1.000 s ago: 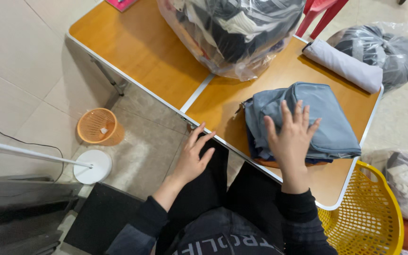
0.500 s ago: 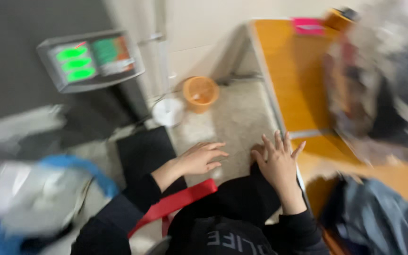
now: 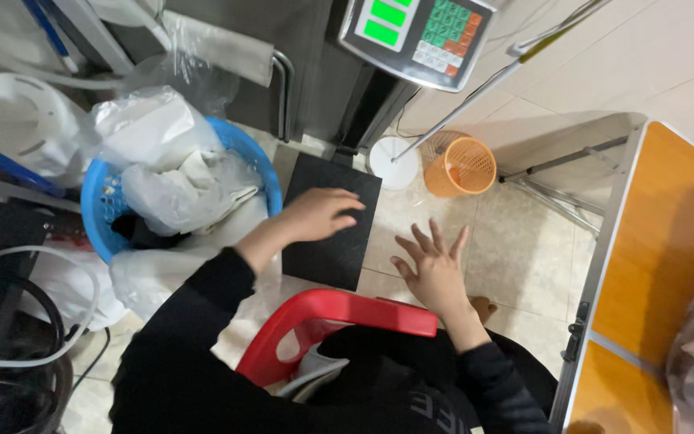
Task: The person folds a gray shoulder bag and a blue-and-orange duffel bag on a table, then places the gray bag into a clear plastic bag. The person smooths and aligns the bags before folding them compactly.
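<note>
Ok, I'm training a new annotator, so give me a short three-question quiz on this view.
1. True or false: the left hand holds a bag.
2. What colour is the basket of plastic bags: A blue, B green, C red?
3. Which item stands beside the white round base?

Key: 1 false, it hangs empty over the black scale platform; 2 A; 3 the orange mesh bin. The right hand is spread open.

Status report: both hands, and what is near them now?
Left hand open over black scale platform, holding nothing. Right hand open, fingers spread, above the floor. Blue basket beside left arm, red chair below.
</note>
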